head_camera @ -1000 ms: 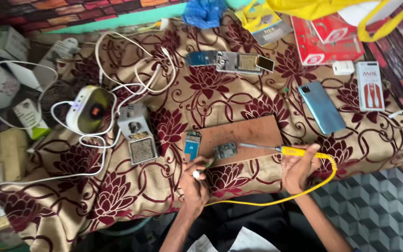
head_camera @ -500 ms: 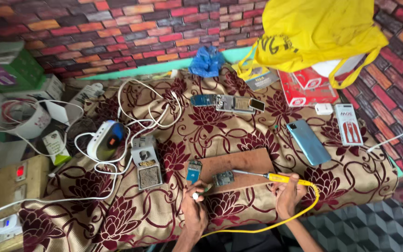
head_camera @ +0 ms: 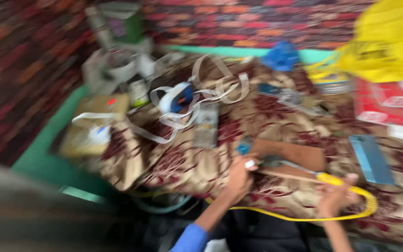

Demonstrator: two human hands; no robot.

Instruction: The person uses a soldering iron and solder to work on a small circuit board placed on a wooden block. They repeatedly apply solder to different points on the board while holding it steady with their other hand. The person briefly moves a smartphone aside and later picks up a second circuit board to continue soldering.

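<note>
— Head view: what changed?

— The view has swung left and blurred; the work stays put. My right hand (head_camera: 334,198) is still closed on the yellow-handled tool (head_camera: 328,179), tip at the small part (head_camera: 269,161) on the wooden board (head_camera: 295,154).

— The left?

— My left hand (head_camera: 239,177), beside that board, pinches something white; the blur hides what.
</note>
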